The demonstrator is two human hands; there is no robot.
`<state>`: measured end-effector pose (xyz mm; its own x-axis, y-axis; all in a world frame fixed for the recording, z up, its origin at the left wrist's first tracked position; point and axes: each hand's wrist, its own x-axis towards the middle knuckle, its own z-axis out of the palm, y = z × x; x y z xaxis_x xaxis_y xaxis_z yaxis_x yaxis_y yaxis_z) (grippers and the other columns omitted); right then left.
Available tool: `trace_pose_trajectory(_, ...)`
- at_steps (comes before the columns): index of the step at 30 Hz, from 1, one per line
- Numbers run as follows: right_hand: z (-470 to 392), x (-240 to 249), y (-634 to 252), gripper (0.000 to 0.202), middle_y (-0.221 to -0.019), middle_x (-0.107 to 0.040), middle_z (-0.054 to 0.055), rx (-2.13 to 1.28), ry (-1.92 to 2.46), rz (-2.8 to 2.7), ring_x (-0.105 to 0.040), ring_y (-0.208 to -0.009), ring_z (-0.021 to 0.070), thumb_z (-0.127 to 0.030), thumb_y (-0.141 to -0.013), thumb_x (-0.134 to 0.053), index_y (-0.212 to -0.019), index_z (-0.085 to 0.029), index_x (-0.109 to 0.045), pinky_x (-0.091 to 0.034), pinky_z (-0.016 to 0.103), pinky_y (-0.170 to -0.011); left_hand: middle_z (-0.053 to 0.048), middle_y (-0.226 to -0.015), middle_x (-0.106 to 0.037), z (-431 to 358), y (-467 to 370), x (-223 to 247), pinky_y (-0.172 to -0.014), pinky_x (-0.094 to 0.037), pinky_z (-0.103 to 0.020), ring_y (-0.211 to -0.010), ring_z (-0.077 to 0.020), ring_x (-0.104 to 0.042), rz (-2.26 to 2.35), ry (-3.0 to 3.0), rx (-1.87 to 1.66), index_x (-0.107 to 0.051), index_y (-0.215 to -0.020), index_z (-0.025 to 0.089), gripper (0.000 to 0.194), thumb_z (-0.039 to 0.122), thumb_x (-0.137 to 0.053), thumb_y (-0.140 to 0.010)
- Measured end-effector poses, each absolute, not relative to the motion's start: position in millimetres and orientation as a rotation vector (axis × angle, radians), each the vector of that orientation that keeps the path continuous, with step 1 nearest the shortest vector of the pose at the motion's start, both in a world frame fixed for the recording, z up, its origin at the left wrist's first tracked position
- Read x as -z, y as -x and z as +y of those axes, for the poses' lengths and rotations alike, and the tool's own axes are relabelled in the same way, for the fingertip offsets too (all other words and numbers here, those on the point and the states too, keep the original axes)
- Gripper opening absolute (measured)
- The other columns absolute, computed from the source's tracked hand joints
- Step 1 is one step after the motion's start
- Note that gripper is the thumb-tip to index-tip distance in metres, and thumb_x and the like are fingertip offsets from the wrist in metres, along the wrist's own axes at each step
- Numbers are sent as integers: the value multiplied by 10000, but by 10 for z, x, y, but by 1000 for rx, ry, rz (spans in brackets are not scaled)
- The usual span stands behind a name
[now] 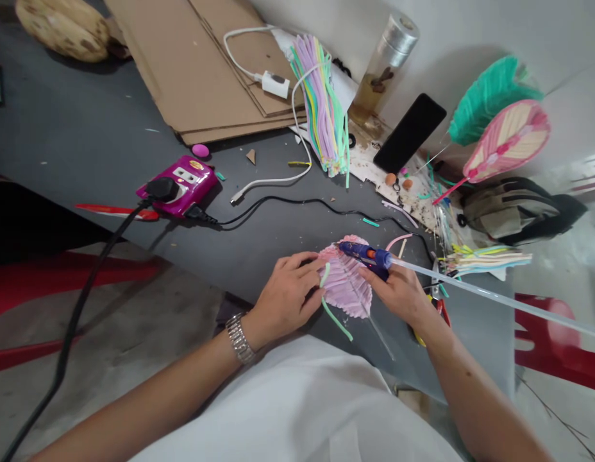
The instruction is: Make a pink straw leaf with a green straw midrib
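1. The left hand (290, 295), fingers bent and close together, holds a mint-green fuzzy stem (336, 319) against the pink-and-lilac leaf-shaped fuzzy piece (348, 289), seemingly steadying both on the near tabletop.
2. The right hand (398, 292) wraps its fingers round a dark-blue plastic glue gun (367, 253), its nozzle at the piece's far end, probably for control.
3. Grey tabletop (278, 224); pale wall (451, 32) far, red plastic chair (550, 330) right.

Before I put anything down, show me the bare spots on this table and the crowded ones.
Widest: the table left of the cardboard, beyond the purple socket box. Smaller: between the black cord and left hand. Both hold small specks. Crowded: the wall side, with bottle and phone, and around the right hand holding the glue gun.
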<state>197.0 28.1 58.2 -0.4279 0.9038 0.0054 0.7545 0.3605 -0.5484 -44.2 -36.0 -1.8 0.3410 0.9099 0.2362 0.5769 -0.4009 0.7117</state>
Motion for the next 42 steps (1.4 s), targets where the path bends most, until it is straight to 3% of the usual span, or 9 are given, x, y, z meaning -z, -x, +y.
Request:
trace_pose_trajectory(11, 273, -556, -2014, 271, -767, -664, 38, -655, 1502, -2353, -658, -808, 242, -455, -968, -597, -990, -222, -734, -544, 359, -792, -110, -1215, -743, -361, 453, 16, -1009, -418, -526, -1325, -327, -539, 1289, -2088, -860, -636, -855, 194, 159, 234, -538, -973)
trace_pose_trajectory(15, 261, -538, -2028, 269, -823, -690, 47, -644, 1494, -2355, -663, -820, 240, -452, -976, -597, -1019, -224, -732, -538, 354, -793, -109, -1206, -746, -365, 449, 19, -1007, -417, -522, -1317, -327, -543, 1286, -2083, -866, -646, -860, 194, 156, 234, -542, -970)
trace_pose_trajectory(23, 274, -536, -2037, 299, -718, -668, 37, -656, 1522, -2379, -669, -848, 255, -491, -982, -590, -979, -224, -723, -540, 362, -798, -106, -1219, -746, -363, 455, 14, -1021, -414, -517, -1315, -319, -541, 1287, -2062, -870, -662, -872, 192, 160, 235, -543, -970)
trace_pose_trajectory(31, 239, -548, -2038, 286, -957, -721, 61, -650, 1510, -2364, -671, -867, 235, -472, -976, -594, -1042, -222, -717, -545, 350, -816, -107, -1210, -749, -360, 447, 15, -1020, -413, -527, -1308, -325, -545, 1281, -2046, -880, -670, -853, 193, 179, 237, -540, -968)
trace_pose_trajectory(42, 202, -574, -2051, 315, -978, -727, 71, -686, 1529, -2348, -669, -828, 223, -487, -975, -589, -1063, -212, -717, -547, 338, -808, -105, -1253, -735, -367, 456, 31, -1002, -412, -504, -1313, -320, -548, 1285, -2098, -870, -635, -876, 189, 145, 231, -538, -974)
